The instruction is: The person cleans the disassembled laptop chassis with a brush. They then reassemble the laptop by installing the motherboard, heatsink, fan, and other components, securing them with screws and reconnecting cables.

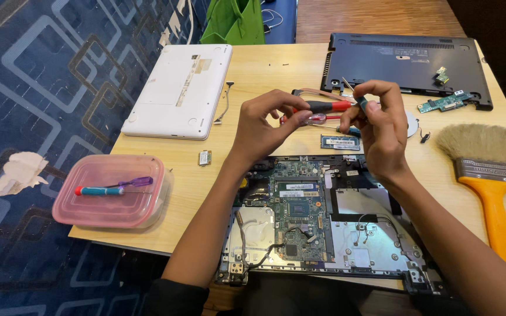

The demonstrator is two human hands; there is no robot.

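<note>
My left hand (262, 120) pinches the red-and-black-handled screwdriver (323, 106); my right hand's (379, 117) fingers pinch a small teal part at twelve o'clock above the opened black laptop chassis (323, 216), its cover already off and board exposed.

Both hands up over opened laptop (323, 216), mainboard exposed, on wooden desk (265, 64). Left hand (262, 126) pinches red/black-handled screwdriver (323, 106). Right hand (382, 126) holds a small part in fingertips, too small to ID. RAM stick (341, 142) just under hands. Black bottom cover (405, 61) behind, white laptop (180, 90) at left, orange-handled brush (487, 175) at right, pink lidded box (112, 190) w/ screwdrivers on top.
</note>
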